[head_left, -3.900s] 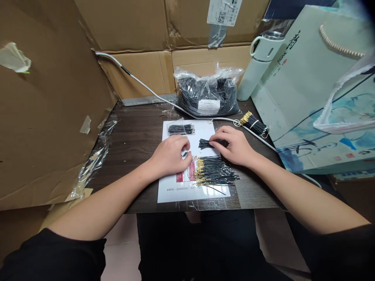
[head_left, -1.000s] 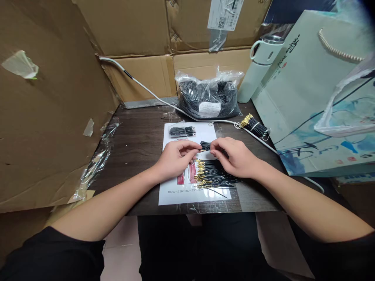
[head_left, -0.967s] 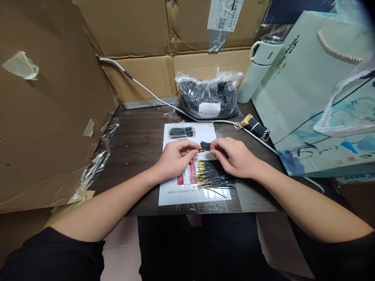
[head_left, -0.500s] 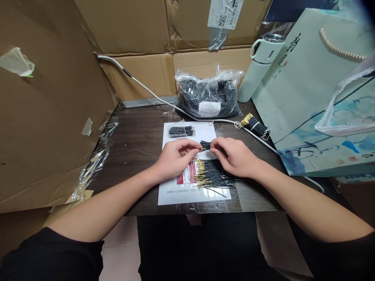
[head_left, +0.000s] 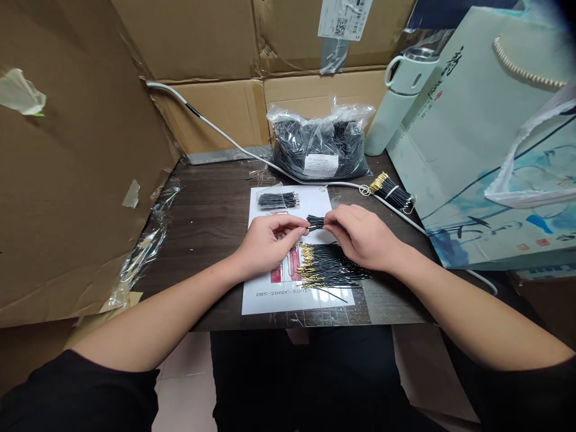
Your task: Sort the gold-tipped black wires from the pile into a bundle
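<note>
Over the paper sheet, my left hand (head_left: pixel 272 243) is closed in a pinch, thumb against forefinger. What lies between those fingertips is too small to make out. Close by on the right, my right hand (head_left: pixel 360 235) pinches a thin black wire, whose gold-coloured end (head_left: pixel 314 227) points at the left fingertips. Just behind the fingertips lies a cluster of short black pieces (head_left: pixel 315 220), partly covered by the right hand. Below the hands is spread a pile of black wires (head_left: pixel 330 264) with gold terminals facing left; the right hand hides some of it.
Printed paper (head_left: pixel 270 305) lies under the work, holding a small clear bag of black pieces (head_left: pixel 278 200). Behind stand a large plastic bag of black parts (head_left: pixel 319 144) and a pale bottle (head_left: pixel 396 105). A tied wire bundle (head_left: pixel 391 191), white cable (head_left: pixel 234 143) and paper bag (head_left: pixel 486 150) are rightward and behind.
Both hands keep nearly the same pose, fingertips close together. The right hand has risen very slightly, and more of the gold end shows between the fingertips.
</note>
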`<action>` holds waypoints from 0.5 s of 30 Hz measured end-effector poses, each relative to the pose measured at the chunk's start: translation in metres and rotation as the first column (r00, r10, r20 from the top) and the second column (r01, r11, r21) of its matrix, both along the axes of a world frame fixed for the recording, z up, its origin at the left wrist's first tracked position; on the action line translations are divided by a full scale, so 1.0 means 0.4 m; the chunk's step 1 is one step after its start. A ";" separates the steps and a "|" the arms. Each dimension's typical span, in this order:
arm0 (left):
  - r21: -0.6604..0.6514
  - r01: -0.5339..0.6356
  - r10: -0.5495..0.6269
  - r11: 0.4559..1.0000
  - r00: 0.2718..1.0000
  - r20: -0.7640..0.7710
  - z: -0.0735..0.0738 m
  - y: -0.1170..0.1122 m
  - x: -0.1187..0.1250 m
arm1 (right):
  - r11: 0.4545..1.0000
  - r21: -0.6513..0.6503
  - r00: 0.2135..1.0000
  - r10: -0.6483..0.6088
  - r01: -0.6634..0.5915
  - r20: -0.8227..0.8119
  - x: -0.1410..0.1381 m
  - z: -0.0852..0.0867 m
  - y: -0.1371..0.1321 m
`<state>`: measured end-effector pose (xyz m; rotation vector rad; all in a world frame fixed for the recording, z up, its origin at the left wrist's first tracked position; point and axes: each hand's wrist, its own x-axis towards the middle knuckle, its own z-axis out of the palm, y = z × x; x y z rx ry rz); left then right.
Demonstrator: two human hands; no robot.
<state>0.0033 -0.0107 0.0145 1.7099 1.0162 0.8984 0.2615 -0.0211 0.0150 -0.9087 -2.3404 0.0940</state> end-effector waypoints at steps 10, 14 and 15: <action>0.008 0.030 -0.030 1.000 0.999 -0.025 0.008 -0.006 0.002 | 0.998 0.055 0.999 0.031 -0.033 0.026 -0.007 -0.009 -0.005; 0.026 0.041 -0.040 0.999 0.999 -0.036 0.008 -0.005 0.001 | 0.996 0.077 0.999 0.038 -0.041 0.032 -0.008 -0.010 -0.006; 0.029 0.045 -0.044 0.999 0.998 -0.043 0.008 -0.005 0.001 | 0.995 0.086 0.998 0.040 -0.043 0.038 -0.009 -0.009 -0.006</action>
